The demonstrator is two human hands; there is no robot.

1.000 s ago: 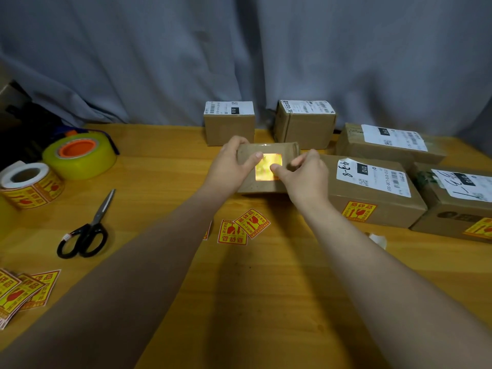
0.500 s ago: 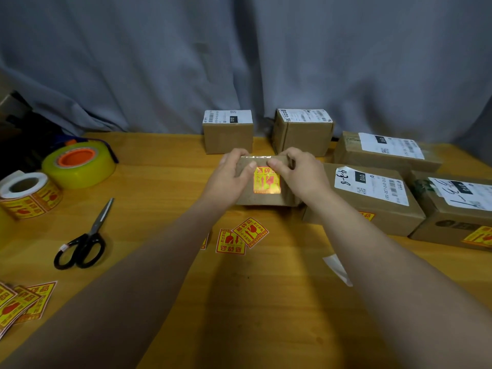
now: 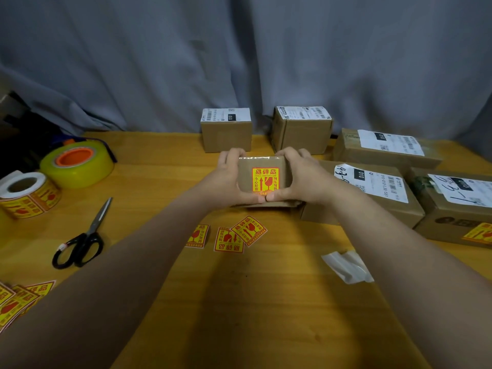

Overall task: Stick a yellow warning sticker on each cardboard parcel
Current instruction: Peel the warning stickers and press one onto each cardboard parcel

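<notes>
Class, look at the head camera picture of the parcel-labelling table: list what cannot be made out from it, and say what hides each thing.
- Lower edge of the held parcel: covered by the thumbs of the left hand and right hand.
- Front of the 4-3-8 parcel: hidden by the right forearm, so any sticker there cannot be seen.
- Sticker on the far-right parcel: cut off by the frame edge.
- Shipping label text: too small to read.

Small cardboard parcel with yellow warning sticker between left hand and right hand, thumbs beneath.
</notes>
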